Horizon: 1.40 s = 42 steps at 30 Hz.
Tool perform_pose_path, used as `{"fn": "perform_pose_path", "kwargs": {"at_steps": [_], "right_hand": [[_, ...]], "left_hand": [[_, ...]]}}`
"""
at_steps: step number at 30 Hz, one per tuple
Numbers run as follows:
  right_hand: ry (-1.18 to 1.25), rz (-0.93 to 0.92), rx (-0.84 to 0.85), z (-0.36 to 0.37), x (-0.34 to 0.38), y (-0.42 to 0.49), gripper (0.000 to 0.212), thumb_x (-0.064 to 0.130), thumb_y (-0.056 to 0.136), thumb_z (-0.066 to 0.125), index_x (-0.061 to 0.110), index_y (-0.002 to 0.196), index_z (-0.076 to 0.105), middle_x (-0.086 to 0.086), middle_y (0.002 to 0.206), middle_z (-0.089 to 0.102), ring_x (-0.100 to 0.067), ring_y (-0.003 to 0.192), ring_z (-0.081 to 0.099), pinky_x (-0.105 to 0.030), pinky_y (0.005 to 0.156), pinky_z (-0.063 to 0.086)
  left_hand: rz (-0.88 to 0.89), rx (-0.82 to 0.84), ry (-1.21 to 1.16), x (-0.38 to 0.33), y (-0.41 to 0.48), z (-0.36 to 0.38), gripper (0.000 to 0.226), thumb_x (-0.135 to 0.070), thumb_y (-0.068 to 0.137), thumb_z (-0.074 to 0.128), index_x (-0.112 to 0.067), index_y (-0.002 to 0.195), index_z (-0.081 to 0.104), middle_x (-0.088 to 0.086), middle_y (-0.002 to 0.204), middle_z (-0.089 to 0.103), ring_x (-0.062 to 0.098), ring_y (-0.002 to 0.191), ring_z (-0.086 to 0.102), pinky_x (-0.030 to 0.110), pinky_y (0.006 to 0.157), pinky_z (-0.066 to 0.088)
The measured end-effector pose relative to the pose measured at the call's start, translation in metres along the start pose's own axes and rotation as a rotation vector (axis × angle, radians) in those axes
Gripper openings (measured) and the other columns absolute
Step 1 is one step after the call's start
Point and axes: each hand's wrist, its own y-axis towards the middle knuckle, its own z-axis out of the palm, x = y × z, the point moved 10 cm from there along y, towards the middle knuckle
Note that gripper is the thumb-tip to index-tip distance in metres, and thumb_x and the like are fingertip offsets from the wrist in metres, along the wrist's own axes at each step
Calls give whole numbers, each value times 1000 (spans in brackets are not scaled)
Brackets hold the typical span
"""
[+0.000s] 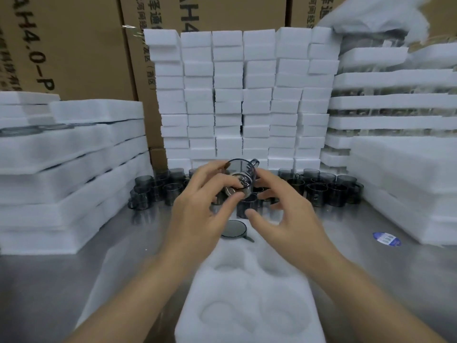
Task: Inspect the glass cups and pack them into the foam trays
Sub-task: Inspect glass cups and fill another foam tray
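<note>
While my left hand (205,194) pinches the smoky glass cup (241,177) between thumb and fingers, I have it tipped on its side above the table (346,231), mouth turned away from me and handle (254,162) pointing up and right. My right hand (282,209) hangs loose and spread just beside the cup, holding nothing. The foam tray (249,298) lies straight below and nearer me than both hands, its round pockets bare, so the cup must come back toward me and stand upright; I judge the left hand closer for that. More cups (329,189) wait behind.
</note>
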Motion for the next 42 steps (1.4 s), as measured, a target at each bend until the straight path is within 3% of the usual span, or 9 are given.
{"fn": "perform_pose_path", "kwargs": {"at_steps": [8, 15, 18, 21, 25, 28, 31, 36, 42], "right_hand": [[82, -83, -148, -15, 16, -1, 57, 25, 93, 79, 42, 142, 56, 23, 127, 66, -8, 112, 67, -27, 81, 55], [70, -229, -281, -29, 46, -4, 63, 18, 92, 71, 42, 148, 53, 22, 132, 60, -15, 104, 68, -26, 75, 57], [64, -249, -309, -32, 52, -5, 65, 14, 92, 72, 41, 148, 52, 21, 132, 59, -17, 100, 68, -25, 73, 56], [63, -237, -312, -32, 52, -5, 61, 22, 93, 73, 42, 146, 52, 21, 133, 60, -18, 96, 68, -30, 72, 58], [27, -212, -296, -28, 48, -5, 69, 33, 90, 80, 44, 150, 47, 21, 128, 59, -16, 96, 65, -29, 73, 57], [-56, -206, -264, -23, 46, -5, 81, 34, 85, 87, 43, 153, 45, 24, 134, 51, -9, 113, 59, -23, 91, 51], [-93, -218, -255, -21, 46, -4, 67, 40, 88, 84, 31, 148, 57, 12, 140, 52, -10, 129, 53, -28, 108, 46], [-24, -50, -95, -6, 28, -1, 56, 66, 89, 67, 40, 139, 63, 24, 119, 66, -1, 113, 62, -22, 99, 49], [218, 93, 20, 7, 16, 1, 42, 47, 89, 83, 42, 129, 70, 14, 112, 75, -9, 107, 69, -36, 93, 57]], "left_hand": [[69, -107, -63, -26, -3, -12, 66, -32, 86, 90, -36, 142, 56, -18, 130, 64, 17, 125, 64, 23, 82, 56], [103, -222, -35, -43, -1, -24, 59, -28, 90, 89, -16, 141, 63, -9, 134, 66, 14, 128, 64, 33, 98, 56], [101, -233, -63, -44, -3, -24, 60, -28, 91, 86, -23, 144, 60, -15, 138, 63, 15, 131, 62, 43, 93, 60], [93, -217, -88, -45, -3, -22, 64, -28, 92, 84, -31, 149, 55, -17, 141, 61, 18, 132, 62, 33, 85, 62], [-138, -219, -307, -21, -2, -17, 51, -44, 95, 76, -37, 144, 62, -17, 126, 73, 12, 120, 70, 19, 78, 57], [-338, -228, -507, 2, -1, -13, 31, -56, 98, 65, -37, 119, 78, -10, 101, 79, 4, 91, 72, 16, 66, 53], [-572, -198, -635, 24, -3, -4, 42, -68, 93, 62, -32, 96, 85, 2, 90, 81, 13, 75, 71, 18, 56, 50], [-842, -113, -667, 47, -16, 10, 51, -71, 85, 63, -26, 74, 84, 10, 76, 79, 14, 56, 66, 28, 64, 53], [-876, -72, -653, 49, -21, 12, 45, -60, 97, 67, -22, 76, 82, 13, 77, 78, 15, 59, 66, 28, 65, 53]]}}
